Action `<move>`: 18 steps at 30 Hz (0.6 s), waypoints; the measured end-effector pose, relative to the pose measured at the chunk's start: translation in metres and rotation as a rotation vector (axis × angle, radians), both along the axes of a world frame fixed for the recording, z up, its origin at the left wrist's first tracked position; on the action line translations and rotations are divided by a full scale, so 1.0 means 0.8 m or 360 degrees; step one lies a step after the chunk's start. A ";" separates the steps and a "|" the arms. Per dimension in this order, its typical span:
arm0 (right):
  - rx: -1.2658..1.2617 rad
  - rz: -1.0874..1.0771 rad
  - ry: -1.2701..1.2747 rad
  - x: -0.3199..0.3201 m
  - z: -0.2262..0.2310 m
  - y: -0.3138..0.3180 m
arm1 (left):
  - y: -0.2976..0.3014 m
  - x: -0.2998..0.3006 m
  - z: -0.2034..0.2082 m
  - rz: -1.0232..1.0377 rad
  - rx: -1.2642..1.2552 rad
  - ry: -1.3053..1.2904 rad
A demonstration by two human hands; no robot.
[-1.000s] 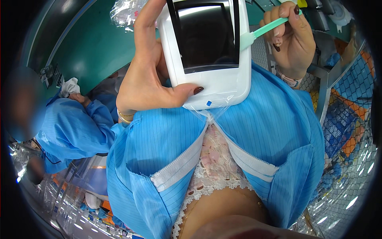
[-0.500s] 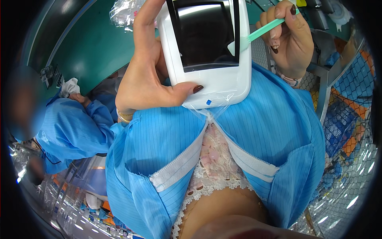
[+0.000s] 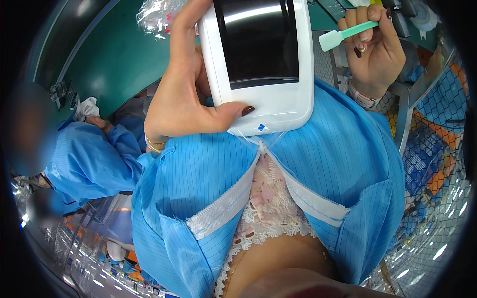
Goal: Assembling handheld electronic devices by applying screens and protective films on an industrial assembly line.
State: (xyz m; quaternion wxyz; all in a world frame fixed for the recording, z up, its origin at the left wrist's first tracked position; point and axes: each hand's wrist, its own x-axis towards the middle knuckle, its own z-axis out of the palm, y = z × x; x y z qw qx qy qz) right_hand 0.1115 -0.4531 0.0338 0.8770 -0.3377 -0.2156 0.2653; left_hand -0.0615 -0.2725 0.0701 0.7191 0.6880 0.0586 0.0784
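Observation:
A white handheld device (image 3: 278, 102) with rounded corners and a glossy black screen fills the top middle of the view, its upper end cut off by the frame. My left hand (image 3: 186, 94) is closed round its left side, the thumb lying across the lower white border. At the upper right, my right hand (image 3: 372, 57) pinches the green handle of a cleaning swab (image 3: 332, 40). The swab's flat white tip points left, a short gap away from the device's right edge.
A green work surface (image 3: 119, 59) spreads behind, with a crumpled clear plastic bag (image 3: 156, 19) on it. To the left is a co-worker in a blue smock (image 3: 94, 156). A metal frame (image 3: 405, 116) and a wire-mesh chair back stand on the right.
The swab has come off the screen and moved right, clear of the device, along with my right hand. My left hand and the device have stayed nearly still.

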 end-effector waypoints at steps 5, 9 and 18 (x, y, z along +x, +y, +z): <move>-0.0056 0.0029 -0.0148 -0.002 0.001 -0.003 | 0.000 0.004 -0.001 -0.0048 0.0163 0.0006; 0.0105 0.0099 -0.0301 -0.013 -0.018 0.012 | 0.003 -0.002 0.001 -0.0044 0.0263 0.0063; -0.0088 0.0295 -0.0757 0.008 -0.012 0.002 | 0.012 0.001 -0.015 -0.0037 -0.0194 -0.0005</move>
